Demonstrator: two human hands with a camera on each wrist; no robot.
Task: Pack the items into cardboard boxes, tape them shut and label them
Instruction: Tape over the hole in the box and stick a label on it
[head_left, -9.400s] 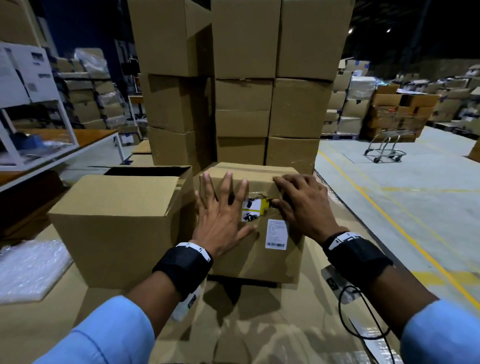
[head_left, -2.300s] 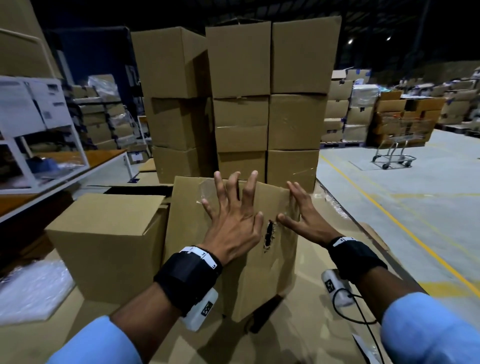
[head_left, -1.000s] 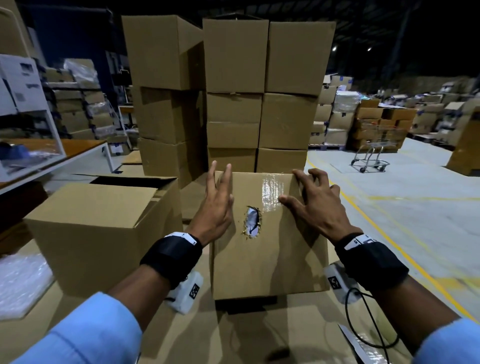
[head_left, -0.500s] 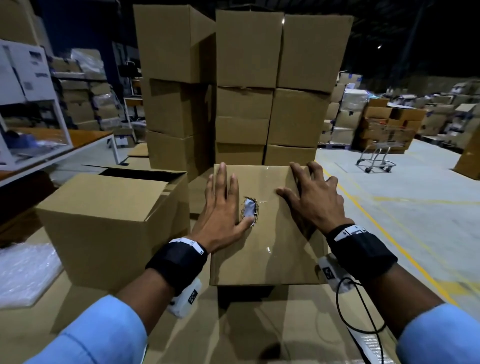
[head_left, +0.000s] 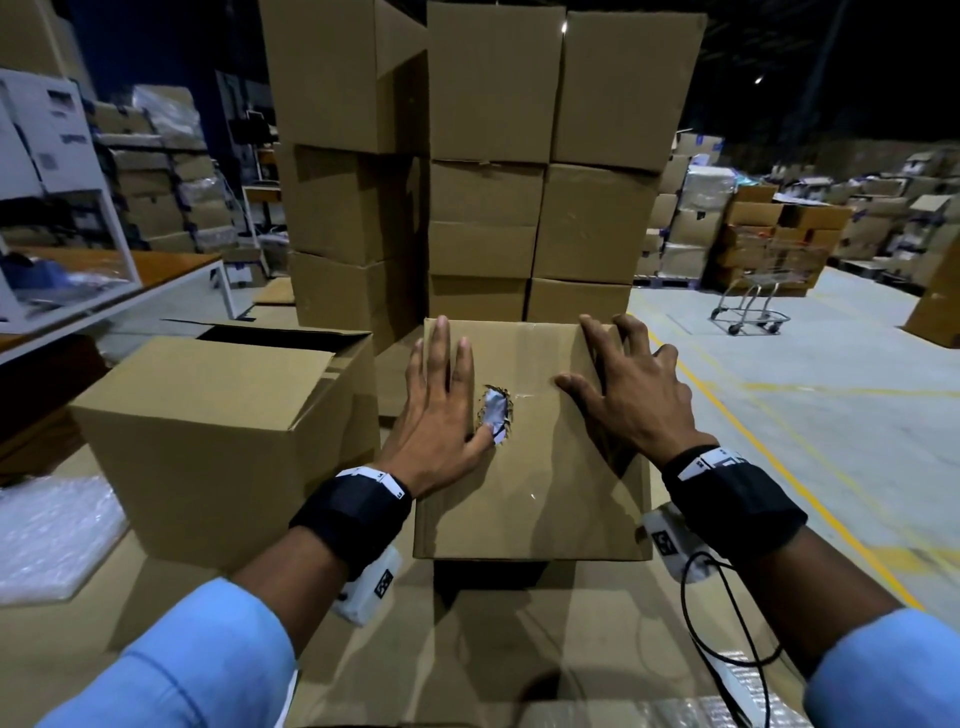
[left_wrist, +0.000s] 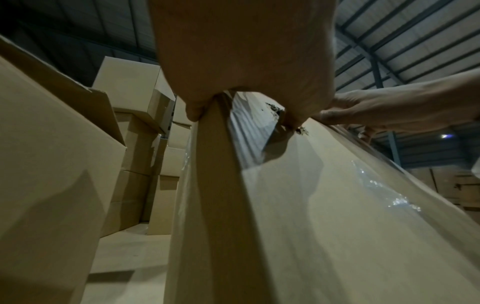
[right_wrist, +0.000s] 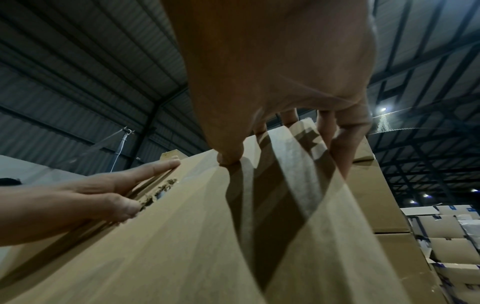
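Both hands lie flat on the top of the cardboard box (head_left: 535, 467) in front of me. Left hand (head_left: 441, 410) has its fingers straight and close together along the left side of the top, with the thumb tip touching the edge of a ragged hole (head_left: 494, 410) torn in the cardboard; something pale grey shows through it. Right hand (head_left: 631, 397) is spread wide over the far right corner, fingertips pressing the top and reaching the far edge. A strip of clear tape (head_left: 524, 364) runs glossy across the top of the plain brown box.

It sits on a counter (head_left: 493, 649) covered in flat cardboard. Just to its left stands a larger open box (head_left: 218, 441) with a flap up, and beyond that lies a sheet of bubble wrap (head_left: 47, 540). Right behind rises a tall stack of boxes (head_left: 488, 156). Off to the right, a grey concrete floor (head_left: 831, 415) with yellow lines leads to a shopping trolley (head_left: 753, 306) and more piled cartons under a dark roof.
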